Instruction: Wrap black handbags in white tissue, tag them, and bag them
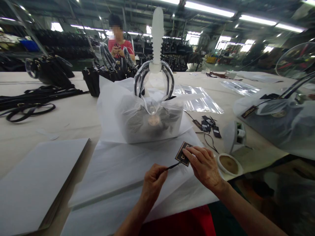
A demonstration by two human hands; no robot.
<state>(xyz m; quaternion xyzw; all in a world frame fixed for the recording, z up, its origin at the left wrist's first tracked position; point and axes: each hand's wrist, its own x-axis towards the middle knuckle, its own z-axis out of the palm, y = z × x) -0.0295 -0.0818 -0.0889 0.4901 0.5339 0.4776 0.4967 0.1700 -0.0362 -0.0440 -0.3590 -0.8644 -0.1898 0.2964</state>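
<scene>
Two bare hands work over the table in the head view, both with bent fingers. The left hand (154, 178) is closed to a pinch, thumb against forefinger, on a thin black cord (173, 166). This cord runs to a rectangular black tag with gold lettering and a gold border (181, 154). The right hand (204, 166) is partly closed, its fingers lying over the tag's right part and gripping it; its thumb is hidden.

The tag is held above layered sheets of translucent white paper (118, 168), just in front of a dark handbag wrapped in translucent white material (155, 126), its looped handles (170, 80) upright. Beyond the right hand lies a loose cluster of small black tags (208, 124). Near that wrist sits a round white-rimmed object with a brown centre (228, 164).
</scene>
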